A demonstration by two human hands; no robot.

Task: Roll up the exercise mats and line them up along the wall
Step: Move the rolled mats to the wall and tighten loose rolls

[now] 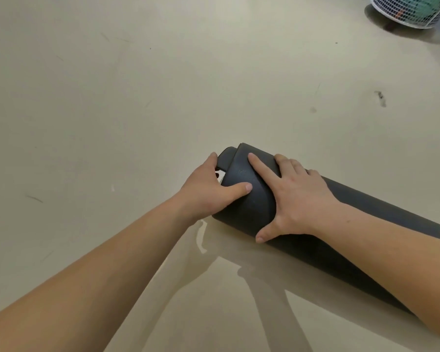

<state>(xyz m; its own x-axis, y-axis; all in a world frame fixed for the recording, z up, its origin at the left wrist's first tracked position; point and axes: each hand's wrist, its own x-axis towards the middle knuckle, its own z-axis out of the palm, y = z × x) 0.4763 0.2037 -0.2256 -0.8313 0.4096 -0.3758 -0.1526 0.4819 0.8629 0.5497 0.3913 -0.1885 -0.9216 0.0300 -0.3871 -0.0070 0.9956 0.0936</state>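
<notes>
A dark grey exercise mat, fully rolled into a thick cylinder, lies on the beige floor and runs from the centre toward the lower right. Its inner layers stick out a little at the left end. My left hand cups that left end, thumb lying across the top of the roll. My right hand presses flat on top of the roll just beside it, fingers spread over the far side and thumb down the near side. A small white tag shows under the left hand's fingers.
A white wire basket with something teal inside stands on the floor at the top right corner. The glossy floor carries a few scuffs and a dark smudge to the right.
</notes>
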